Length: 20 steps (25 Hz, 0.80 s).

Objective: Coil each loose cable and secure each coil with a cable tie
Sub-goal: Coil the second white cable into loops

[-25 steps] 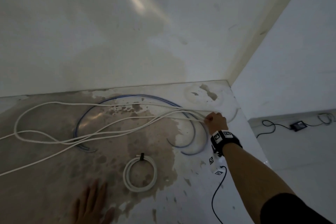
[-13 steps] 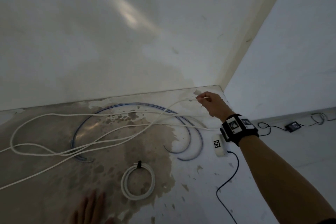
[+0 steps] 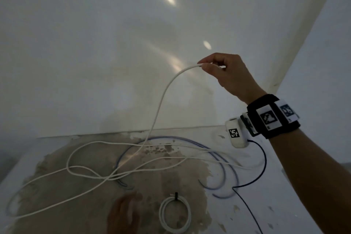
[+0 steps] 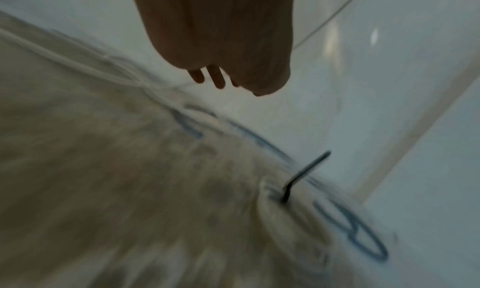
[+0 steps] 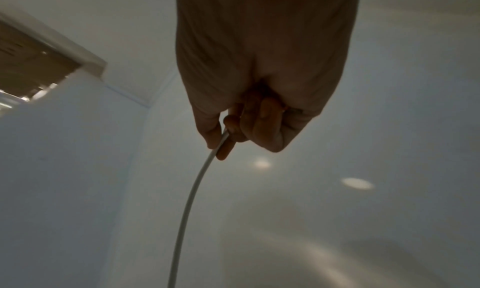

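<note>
My right hand (image 3: 204,64) is raised in front of the wall and pinches the end of a long loose white cable (image 3: 161,97) between thumb and forefinger; the right wrist view shows the white cable (image 5: 187,206) hanging from that pinch of my right hand (image 5: 221,140). The rest of the cable sprawls in loops over the worn table top (image 3: 57,186). Under it lies a loose blue cable (image 3: 224,169). A small white coil (image 3: 174,214) with a black tie (image 3: 176,195) lies near the front. My left hand (image 3: 123,214) is blurred low over the table, fingers straight, holding nothing.
A white wall (image 3: 95,62) rises straight behind the table. The table's right edge (image 3: 296,195) drops off under my right forearm. A thin black lead (image 3: 262,159) from the white wrist device (image 3: 236,135) hangs over the table's right part.
My right hand took the white cable's end from the table's right side and lifted it high and to the left; the cable now rises from the table. My left hand stays low.
</note>
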### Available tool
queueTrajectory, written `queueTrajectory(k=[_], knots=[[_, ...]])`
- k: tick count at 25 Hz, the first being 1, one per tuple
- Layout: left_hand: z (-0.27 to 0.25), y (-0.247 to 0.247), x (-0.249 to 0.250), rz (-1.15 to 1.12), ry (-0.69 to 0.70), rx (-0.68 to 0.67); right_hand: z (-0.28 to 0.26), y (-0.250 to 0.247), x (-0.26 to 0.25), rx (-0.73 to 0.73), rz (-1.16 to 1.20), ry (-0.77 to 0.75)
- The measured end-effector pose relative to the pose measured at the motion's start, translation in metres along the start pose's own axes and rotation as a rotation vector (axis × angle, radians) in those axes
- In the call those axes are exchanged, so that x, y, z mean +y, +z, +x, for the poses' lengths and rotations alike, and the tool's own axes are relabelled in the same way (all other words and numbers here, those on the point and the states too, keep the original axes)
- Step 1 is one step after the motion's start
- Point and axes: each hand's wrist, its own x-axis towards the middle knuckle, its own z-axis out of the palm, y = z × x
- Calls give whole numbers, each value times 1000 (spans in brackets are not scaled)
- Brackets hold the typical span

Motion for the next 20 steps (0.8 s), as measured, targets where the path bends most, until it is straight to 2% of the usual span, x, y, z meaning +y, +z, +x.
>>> queueTrajectory(k=[2, 3, 4, 6, 8, 10, 13, 14, 16, 18, 20], knots=[[46, -2, 31, -46, -1, -39, 3, 12, -25, -9, 31, -39], [75, -3, 37, -51, 6, 21, 3, 17, -37, -10, 57, -57], [104, -9, 48, -52, 25, 23, 2, 22, -46, -11, 81, -72], [141, -20, 69, -134, 46, -167, 0, 26, -59, 2, 111, -108], [152, -24, 74, -178, 51, -357, -1, 23, -65, 68, 100, -129], [154, -39, 64, -202, -11, -397, 2, 6, -59, 216, 78, -122], [144, -68, 34, -148, 25, -327, 1, -31, -29, 539, 93, -8], [143, -77, 32, -162, 29, -291, -2, -38, -17, 583, 97, 50], [151, -86, 40, -227, 60, -216, -11, -32, 5, 504, 82, 196], [167, -93, 65, -297, 81, -138, -31, -2, 20, 306, 84, 344], [187, -96, 85, -334, 8, -95, -55, 34, 30, 110, 38, 427]])
